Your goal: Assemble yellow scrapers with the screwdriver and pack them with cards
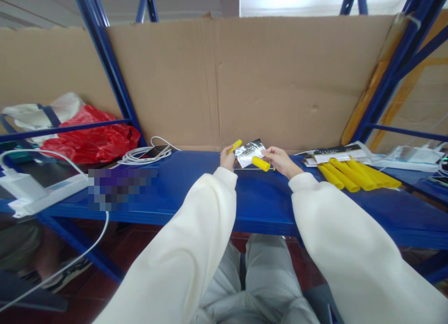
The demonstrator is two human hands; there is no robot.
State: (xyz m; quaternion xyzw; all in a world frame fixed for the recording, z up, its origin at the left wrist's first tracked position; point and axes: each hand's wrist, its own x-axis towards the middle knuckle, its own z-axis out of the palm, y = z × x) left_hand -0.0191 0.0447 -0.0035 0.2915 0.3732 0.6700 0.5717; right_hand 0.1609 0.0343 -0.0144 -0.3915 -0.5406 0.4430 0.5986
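Observation:
Both hands are raised over the blue shelf, with a black-and-white printed packet between them. My left hand is closed on the packet's left edge, beside a yellow piece at the fingers. My right hand pinches the packet's right edge between thumb and fingers. A yellow tube sticks out at the packet's lower right side. To the right, several yellow tubes lie side by side on the shelf, in front of similar printed packets.
A cardboard panel stands behind the shelf between blue posts. At left are a red plastic bag, a coiled white cable and a power strip. Another power strip lies at right. Part of a person's leg shows at lower left.

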